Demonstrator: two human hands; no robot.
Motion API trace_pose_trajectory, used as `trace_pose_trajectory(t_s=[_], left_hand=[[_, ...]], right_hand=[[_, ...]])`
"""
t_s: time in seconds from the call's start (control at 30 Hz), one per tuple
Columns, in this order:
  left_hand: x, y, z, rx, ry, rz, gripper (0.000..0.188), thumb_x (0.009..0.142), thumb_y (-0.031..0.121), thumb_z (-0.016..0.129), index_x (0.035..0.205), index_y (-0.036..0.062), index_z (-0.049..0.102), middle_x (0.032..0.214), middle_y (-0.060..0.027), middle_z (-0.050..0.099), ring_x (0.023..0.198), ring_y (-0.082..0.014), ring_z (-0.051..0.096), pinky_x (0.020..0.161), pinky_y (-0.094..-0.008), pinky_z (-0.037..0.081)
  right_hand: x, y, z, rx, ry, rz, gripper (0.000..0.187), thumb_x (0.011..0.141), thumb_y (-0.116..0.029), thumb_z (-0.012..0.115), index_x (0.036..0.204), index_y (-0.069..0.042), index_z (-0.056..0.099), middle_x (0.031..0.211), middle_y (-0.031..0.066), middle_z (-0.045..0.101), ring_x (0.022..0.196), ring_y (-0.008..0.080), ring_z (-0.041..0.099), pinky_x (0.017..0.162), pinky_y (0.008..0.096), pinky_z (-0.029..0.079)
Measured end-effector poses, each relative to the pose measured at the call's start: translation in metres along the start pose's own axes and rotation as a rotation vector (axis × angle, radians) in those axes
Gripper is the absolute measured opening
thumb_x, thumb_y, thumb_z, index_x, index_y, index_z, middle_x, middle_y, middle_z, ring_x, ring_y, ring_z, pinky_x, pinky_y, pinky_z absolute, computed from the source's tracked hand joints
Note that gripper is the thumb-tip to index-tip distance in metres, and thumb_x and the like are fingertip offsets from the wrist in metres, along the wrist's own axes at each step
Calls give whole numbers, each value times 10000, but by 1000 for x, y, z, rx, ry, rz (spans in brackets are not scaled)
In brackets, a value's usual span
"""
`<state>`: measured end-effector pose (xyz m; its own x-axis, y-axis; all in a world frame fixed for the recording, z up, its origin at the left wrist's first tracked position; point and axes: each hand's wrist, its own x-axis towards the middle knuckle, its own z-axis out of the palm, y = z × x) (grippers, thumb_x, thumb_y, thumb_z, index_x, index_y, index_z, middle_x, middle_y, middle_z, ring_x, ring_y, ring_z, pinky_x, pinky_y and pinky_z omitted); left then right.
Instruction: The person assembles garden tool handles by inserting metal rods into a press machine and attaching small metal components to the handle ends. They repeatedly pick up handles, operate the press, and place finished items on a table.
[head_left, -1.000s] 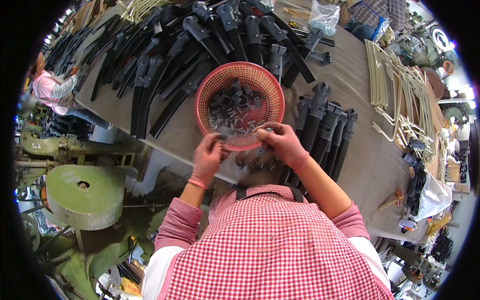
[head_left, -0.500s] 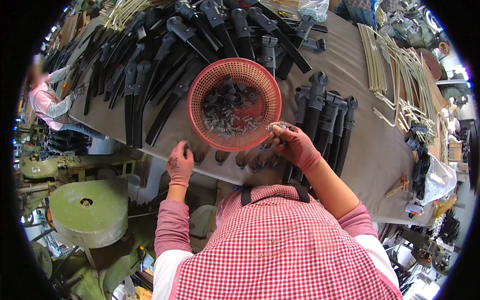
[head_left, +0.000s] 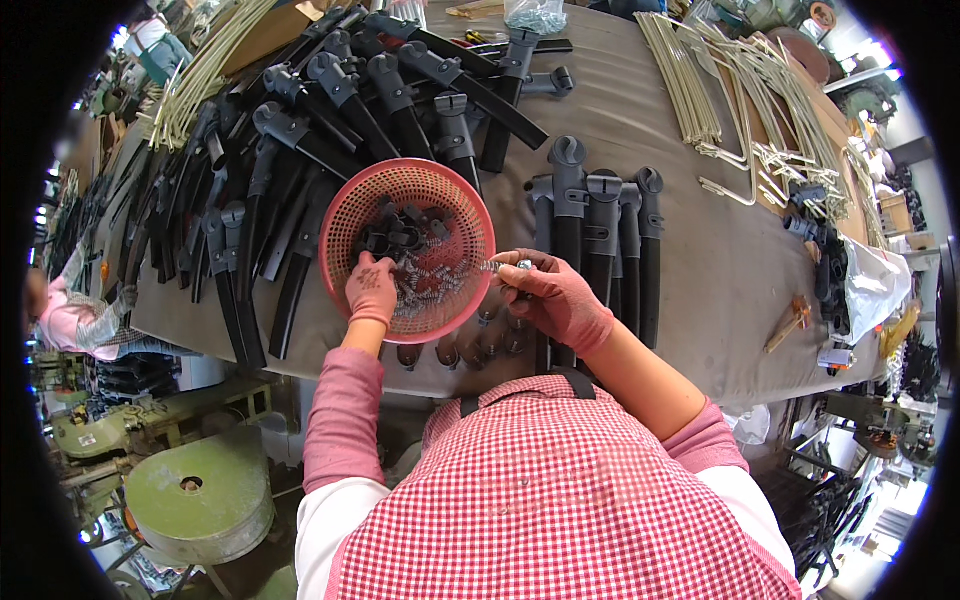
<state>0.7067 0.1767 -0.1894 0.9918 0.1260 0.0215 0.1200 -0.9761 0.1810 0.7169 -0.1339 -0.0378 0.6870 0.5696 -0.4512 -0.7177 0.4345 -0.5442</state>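
Note:
My left hand, in a pink glove, reaches into the red plastic basket. Its fingertips are at a heap of small black plastic parts, and the hand itself hides what they do. Loose metal springs lie beside those parts in the basket. Just right of the rim, my gloved right hand is closed on several metal springs; one coil pokes out past the fingertips. Below the basket, several small dark rounded parts stand in rows along the table's near edge.
Black tubes with grey joints stand right of the basket; a larger pile covers the table's left and back. Bent pale rods lie far right. A green machine is at lower left. Another person works at far left.
My left hand has moved from beside the table edge up into the basket. The right hand stays near the rim with its springs. The whole view has shifted.

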Motion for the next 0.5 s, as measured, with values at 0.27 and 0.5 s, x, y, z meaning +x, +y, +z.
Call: trace_pose_trajectory(t_s=[0.27, 0.5], left_hand=[[-63, 63, -86, -1778, -89, -343, 126, 1020, 171, 559, 1097, 71, 566, 909, -57, 660, 737, -124, 633, 676, -258, 532], [-96, 101, -141, -1722, -96, -244, 114, 1024, 122, 534, 1110, 53, 561, 868, -8, 626, 721, -65, 584, 644, -221, 504]], right_hand=[[17, 23, 26, -324, 48, -71, 201, 917, -130, 713, 1086, -26, 685, 871, 6, 673, 705, 59, 589, 608, 190, 467], [2, 34, 58, -681, -34, -225, 144, 916, -127, 686, 999, -11, 701, 730, -23, 604, 644, 29, 518, 557, 205, 411]])
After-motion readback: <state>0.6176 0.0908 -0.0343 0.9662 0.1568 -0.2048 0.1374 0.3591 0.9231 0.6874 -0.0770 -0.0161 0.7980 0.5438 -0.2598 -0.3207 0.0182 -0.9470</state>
